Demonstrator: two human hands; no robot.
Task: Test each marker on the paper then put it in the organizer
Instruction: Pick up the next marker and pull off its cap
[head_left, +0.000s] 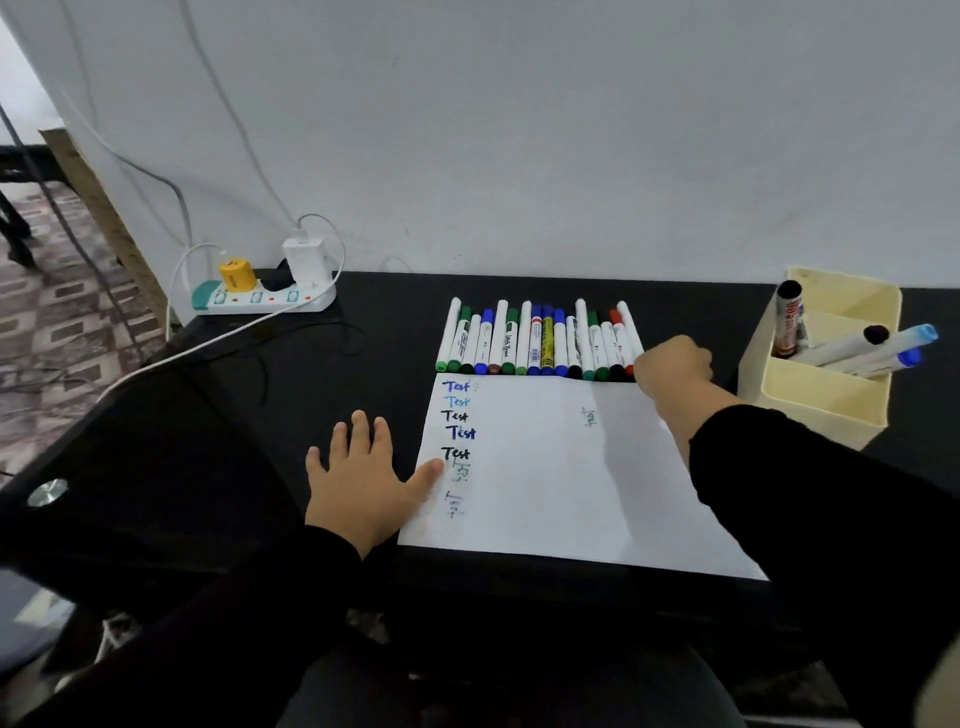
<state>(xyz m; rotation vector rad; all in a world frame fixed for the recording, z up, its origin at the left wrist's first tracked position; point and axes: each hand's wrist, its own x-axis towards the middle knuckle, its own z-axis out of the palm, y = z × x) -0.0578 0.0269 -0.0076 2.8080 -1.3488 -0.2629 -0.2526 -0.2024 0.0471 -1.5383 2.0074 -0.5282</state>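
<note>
**Reaching for the next marker at the right end of the row**

Black worktop (363, 332) against a pale wall carries everything. A row of markers (540, 340) lies along the far edge of the paper (561, 467), about seventeen of them, though the right end is hidden. The right hand (672, 364) is at that end with its fingers curled; I cannot tell whether they grip a marker yet. The left hand (363, 480) lies flat, fingers spread, thumb pinning the paper's left edge. Seven or eight "Test" marks show on the sheet. The organizer (826, 405), at the worktop's right edge, holds four markers. Judging by this, a fresh pick is in hand; next comes lifting one marker clear, uncapping it and writing below the earlier marks.
</note>
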